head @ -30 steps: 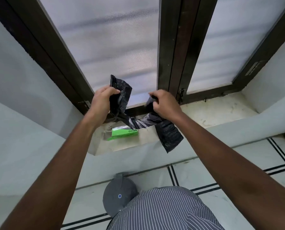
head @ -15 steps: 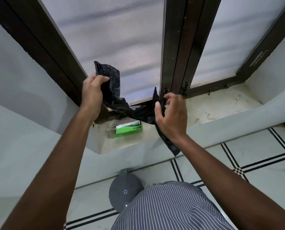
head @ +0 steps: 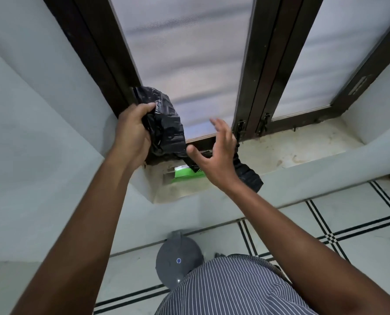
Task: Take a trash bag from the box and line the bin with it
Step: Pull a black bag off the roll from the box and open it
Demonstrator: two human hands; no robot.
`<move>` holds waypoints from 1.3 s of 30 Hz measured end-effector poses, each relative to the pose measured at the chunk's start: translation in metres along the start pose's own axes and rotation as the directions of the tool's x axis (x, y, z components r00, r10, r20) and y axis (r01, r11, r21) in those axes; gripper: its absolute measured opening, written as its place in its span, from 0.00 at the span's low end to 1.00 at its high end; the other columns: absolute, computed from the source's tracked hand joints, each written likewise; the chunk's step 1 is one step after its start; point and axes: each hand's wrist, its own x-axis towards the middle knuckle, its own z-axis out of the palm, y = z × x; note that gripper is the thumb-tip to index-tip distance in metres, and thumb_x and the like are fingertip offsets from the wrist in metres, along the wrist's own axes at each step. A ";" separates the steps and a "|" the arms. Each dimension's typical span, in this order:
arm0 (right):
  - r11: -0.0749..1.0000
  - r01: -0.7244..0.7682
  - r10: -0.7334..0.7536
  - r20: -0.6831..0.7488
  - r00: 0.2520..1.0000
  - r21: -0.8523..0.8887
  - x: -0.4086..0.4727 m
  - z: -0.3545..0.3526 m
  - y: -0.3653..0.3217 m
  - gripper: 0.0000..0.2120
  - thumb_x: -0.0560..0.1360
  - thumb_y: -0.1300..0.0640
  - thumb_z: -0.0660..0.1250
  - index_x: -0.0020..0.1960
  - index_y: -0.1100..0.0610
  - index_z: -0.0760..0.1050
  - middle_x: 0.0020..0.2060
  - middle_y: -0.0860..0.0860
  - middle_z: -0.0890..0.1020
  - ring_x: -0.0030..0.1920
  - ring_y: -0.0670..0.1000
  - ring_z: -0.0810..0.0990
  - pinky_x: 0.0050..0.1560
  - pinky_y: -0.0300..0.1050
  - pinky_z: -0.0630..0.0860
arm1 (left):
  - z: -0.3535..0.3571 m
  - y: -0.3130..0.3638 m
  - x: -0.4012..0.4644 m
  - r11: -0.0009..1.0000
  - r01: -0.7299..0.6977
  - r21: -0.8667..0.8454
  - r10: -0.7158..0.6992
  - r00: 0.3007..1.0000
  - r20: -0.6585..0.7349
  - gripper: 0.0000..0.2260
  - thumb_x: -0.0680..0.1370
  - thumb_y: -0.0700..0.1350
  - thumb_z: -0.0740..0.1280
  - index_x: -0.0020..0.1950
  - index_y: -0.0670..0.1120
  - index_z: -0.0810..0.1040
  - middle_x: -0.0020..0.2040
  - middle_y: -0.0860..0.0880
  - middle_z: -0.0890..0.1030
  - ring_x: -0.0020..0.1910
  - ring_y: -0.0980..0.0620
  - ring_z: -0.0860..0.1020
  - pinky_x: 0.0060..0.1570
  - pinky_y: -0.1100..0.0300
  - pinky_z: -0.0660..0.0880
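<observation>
My left hand (head: pixel 133 135) has its fingers (head: pixel 147 109) curled tight around a bunched part of the black trash bag (head: pixel 164 128), thumb and fingers closed into the crumpled plastic so that the upper end of the bag stands up above my fist against the frosted window pane (head: pixel 185 53). My right hand (head: pixel 214 155) grips nothing: its fingers (head: pixel 221 130) are spread apart and slightly bent, thumb out to the left, palm turned toward the bag. From my left fist the bag runs down and to the right as a twisted strip, passes behind my right palm, and its loose lower end (head: pixel 248 176) hangs out past the right wrist, over the front edge of the window sill (head: pixel 303 151). I cannot tell whether the strip touches my right palm or only passes behind it.

The green box (head: pixel 187 175) lies flat on the sill, just below my right thumb and partly covered by the bag strip and my hand. Behind it stands the dark window frame (head: pixel 257 87) with two small latches at its foot.

Lower down, both forearms reach up from the bottom corners of the view. Between them, on the tiled floor (head: pixel 348 223), sits the grey bin (head: pixel 178 258) with its round lid closed and a small blue dot on top; it stands against the wall under the sill, and my striped shirt (head: pixel 235 289) overlaps its near edge
</observation>
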 end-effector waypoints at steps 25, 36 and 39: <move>0.895 -0.153 0.129 0.085 0.988 0.419 -0.007 -0.034 -0.037 0.16 0.81 0.58 0.78 0.68 0.56 0.84 0.51 0.56 0.89 0.54 0.51 0.88 0.67 0.63 0.84 | -0.036 -0.013 -0.042 0.830 -0.029 0.557 -0.067 0.986 0.151 0.15 0.81 0.44 0.76 0.67 0.47 0.83 0.52 0.49 0.90 0.54 0.49 0.89 0.53 0.56 0.84; 0.995 0.102 -0.102 0.085 0.991 -0.005 -0.006 -0.051 -0.032 0.07 0.80 0.47 0.79 0.48 0.50 0.88 0.51 0.46 0.83 0.50 0.44 0.84 0.55 0.44 0.83 | -0.033 -0.010 -0.049 0.582 -0.216 0.784 0.009 0.965 0.260 0.18 0.86 0.49 0.68 0.36 0.49 0.80 0.30 0.55 0.78 0.32 0.59 0.78 0.33 0.65 0.75; 0.995 0.015 -0.030 0.141 0.990 0.102 -0.006 -0.052 -0.035 0.10 0.84 0.48 0.75 0.47 0.52 0.84 0.42 0.46 0.87 0.42 0.48 0.86 0.49 0.53 0.84 | -0.030 -0.012 -0.055 0.702 -0.148 0.697 -0.075 0.957 0.279 0.12 0.85 0.52 0.69 0.46 0.46 0.81 0.38 0.59 0.83 0.39 0.64 0.82 0.39 0.71 0.74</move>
